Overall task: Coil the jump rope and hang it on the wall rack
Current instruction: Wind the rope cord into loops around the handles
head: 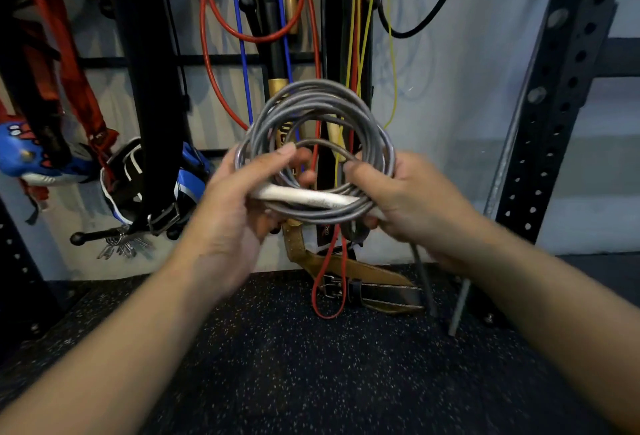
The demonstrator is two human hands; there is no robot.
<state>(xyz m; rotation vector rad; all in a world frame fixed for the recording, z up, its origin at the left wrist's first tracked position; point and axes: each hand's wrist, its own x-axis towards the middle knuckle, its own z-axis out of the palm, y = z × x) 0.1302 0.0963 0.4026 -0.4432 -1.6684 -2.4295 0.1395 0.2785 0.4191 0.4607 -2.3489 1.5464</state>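
The grey jump rope is wound into a round coil of several loops, held upright in front of me. Its white handle lies across the bottom of the coil. My left hand grips the coil's lower left side, thumb on the loops. My right hand grips the lower right side and the handle's end. A short grey piece hangs down below my right hand. Behind the coil stands the black wall rack with its pegs.
Red, blue, yellow and black ropes hang on the rack. Belts and blue gloves hang at the left. A brown leather belt reaches the speckled black floor. A perforated black upright stands at the right.
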